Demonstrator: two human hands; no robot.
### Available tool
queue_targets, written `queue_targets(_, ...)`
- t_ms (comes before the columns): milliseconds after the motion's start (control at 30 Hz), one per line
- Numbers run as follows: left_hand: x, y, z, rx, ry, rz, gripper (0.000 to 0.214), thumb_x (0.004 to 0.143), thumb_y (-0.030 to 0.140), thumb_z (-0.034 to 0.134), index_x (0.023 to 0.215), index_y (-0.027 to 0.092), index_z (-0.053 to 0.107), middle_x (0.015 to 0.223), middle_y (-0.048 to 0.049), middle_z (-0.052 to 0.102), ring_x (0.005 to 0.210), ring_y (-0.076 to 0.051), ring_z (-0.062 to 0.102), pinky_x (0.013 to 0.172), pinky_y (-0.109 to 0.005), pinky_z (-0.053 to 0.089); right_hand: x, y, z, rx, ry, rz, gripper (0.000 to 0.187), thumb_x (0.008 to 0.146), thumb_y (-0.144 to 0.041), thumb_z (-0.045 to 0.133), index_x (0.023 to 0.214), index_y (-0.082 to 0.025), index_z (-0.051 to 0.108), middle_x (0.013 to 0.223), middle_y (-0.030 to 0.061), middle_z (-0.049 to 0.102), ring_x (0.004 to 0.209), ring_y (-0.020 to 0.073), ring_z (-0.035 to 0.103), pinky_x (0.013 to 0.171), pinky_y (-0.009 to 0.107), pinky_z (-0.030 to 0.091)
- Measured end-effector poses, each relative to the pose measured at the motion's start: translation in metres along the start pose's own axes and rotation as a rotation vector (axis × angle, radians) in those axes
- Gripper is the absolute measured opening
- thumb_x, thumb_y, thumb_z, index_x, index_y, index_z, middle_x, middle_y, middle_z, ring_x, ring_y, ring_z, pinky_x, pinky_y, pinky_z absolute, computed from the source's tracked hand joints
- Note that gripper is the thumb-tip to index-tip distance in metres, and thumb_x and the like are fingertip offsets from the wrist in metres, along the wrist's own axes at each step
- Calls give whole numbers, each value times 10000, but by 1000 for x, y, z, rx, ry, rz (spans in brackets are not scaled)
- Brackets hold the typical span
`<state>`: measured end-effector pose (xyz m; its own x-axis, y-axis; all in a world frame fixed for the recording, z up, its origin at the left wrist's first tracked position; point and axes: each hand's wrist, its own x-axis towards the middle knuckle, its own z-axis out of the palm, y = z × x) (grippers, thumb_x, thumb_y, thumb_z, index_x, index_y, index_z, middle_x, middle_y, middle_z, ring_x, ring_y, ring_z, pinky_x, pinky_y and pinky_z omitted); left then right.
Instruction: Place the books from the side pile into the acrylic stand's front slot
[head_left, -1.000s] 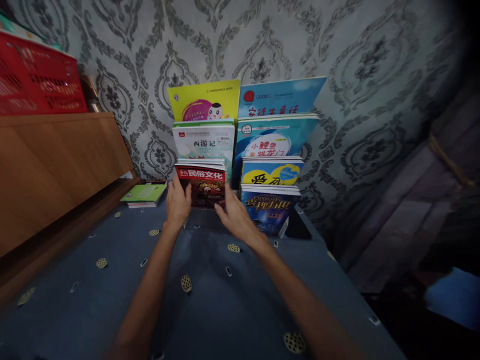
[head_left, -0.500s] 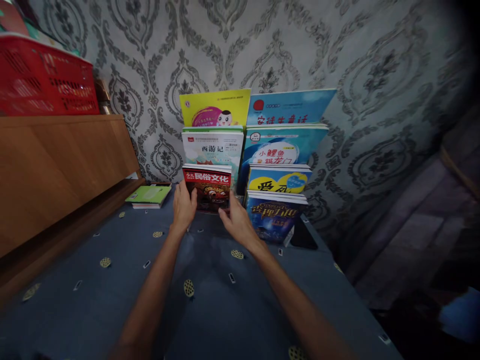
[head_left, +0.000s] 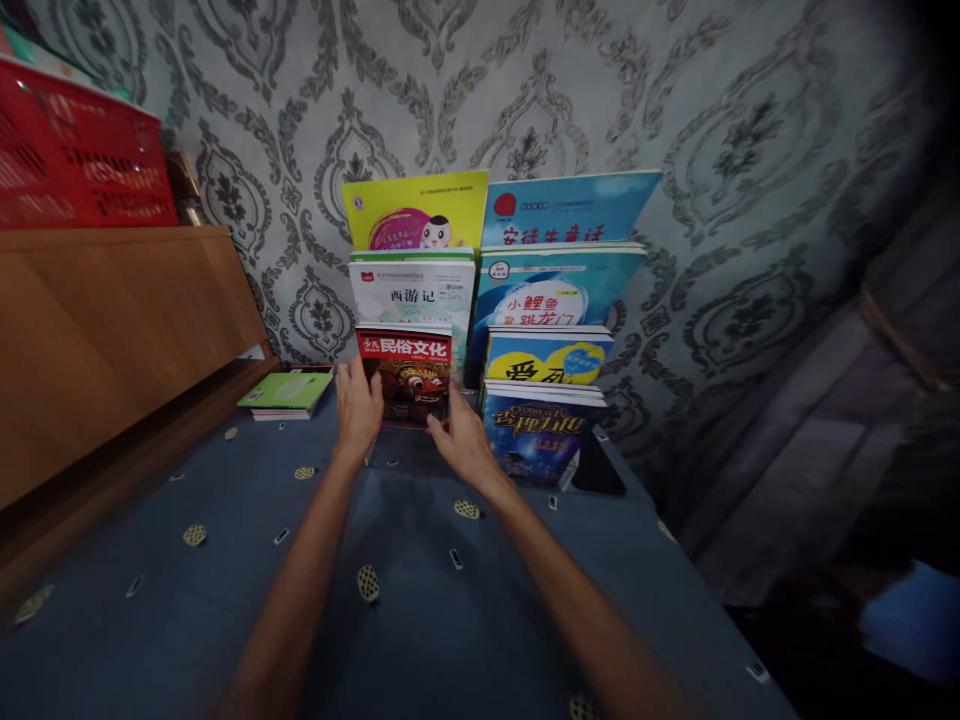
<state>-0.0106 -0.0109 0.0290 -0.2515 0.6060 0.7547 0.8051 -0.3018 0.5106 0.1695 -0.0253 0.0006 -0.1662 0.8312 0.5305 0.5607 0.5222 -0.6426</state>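
Observation:
A red and dark book [head_left: 406, 375] stands upright at the front of the left-hand row of books. My left hand [head_left: 358, 408] is at its left edge, thumb towards the cover, and my right hand [head_left: 463, 436] is at its right edge; together they grip it from both sides. Directly behind it rise a pale book [head_left: 409, 290] and a taller yellow book [head_left: 420, 205]. To the right, a dark blue book [head_left: 536, 435] fronts a second row, with a blue and yellow book [head_left: 547, 355], a teal book [head_left: 559, 290] and a blue book [head_left: 570, 205] behind it.
A small stack of books with a green cover [head_left: 289, 392] lies at the left. Beyond it are a wooden cabinet [head_left: 127, 330] and a red plastic basket [head_left: 90, 150]. A dark flat object [head_left: 600, 470] lies right of the rows. Patterned wall [head_left: 405, 110] stands behind the blue cloth [head_left: 405, 620].
The view has shifted slightly, so everything sits a little further left. Both hands stay at the sides of the red book, which remains upright.

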Motion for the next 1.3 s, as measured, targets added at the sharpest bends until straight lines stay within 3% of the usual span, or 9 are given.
queue_targets(233, 0, -1, 4, -10, 16, -18, 410, 934, 231, 462, 1335, 167, 517, 1140, -139, 536, 1180, -315, 518, 1065, -518, 432, 0, 4, 2, -43, 43, -48, 749, 902, -249, 561, 1586, -146, 276, 1390, 205, 597, 1081, 308, 691, 962, 483, 550)
queue_targets(800, 1, 1, -3, 29, -22, -2, 407, 922, 229, 451, 1305, 121, 535, 1135, -171, 556, 1176, -333, 532, 1030, -515, 454, -1, 3, 4, -18, 34, -13, 735, 896, -233, 529, 1569, -74, 283, 1424, 262, 556, 873, 270, 733, 939, 493, 559)
queue_targets(967, 0, 1, -1, 27, -16, 14, 433, 917, 205, 443, 1337, 126, 513, 1170, -183, 574, 1200, -346, 539, 1041, -557, 447, -2, 5, 8, -33, 79, -31, 743, 889, -225, 534, 1574, -87, 282, 1400, 256, 581, 984, 311, 722, 926, 512, 565)
queue_targets(1100, 2, 8, -4, 3, 13, 55, 626, 895, 152, 444, 1507, 116, 320, 1400, -223, 522, 1317, -345, 499, 1114, -549, 401, -2, 4, 6, -42, 72, -38, 734, 888, -226, 528, 1563, -58, 292, 1418, 273, 561, 1066, 322, 700, 985, 522, 540)
queue_targets(1200, 7, 15, -13, -10, -13, 91, 795, 873, 141, 483, 1590, 158, 139, 1465, -198, 512, 1298, -331, 545, 1092, -513, 443, -3, 2, 3, -27, 54, -30, 723, 895, -225, 522, 1561, -62, 294, 1441, 273, 542, 1061, 309, 700, 963, 499, 558)
queue_targets(1300, 13, 20, -24, 43, -83, 122, 821, 854, 124, 501, 1600, 198, 166, 1423, -176, 569, 1236, -335, 604, 1047, -511, 486, -3, 0, 1, -17, 59, -32, 712, 900, -207, 516, 1569, -100, 293, 1445, 246, 549, 1045, 292, 704, 930, 473, 579)
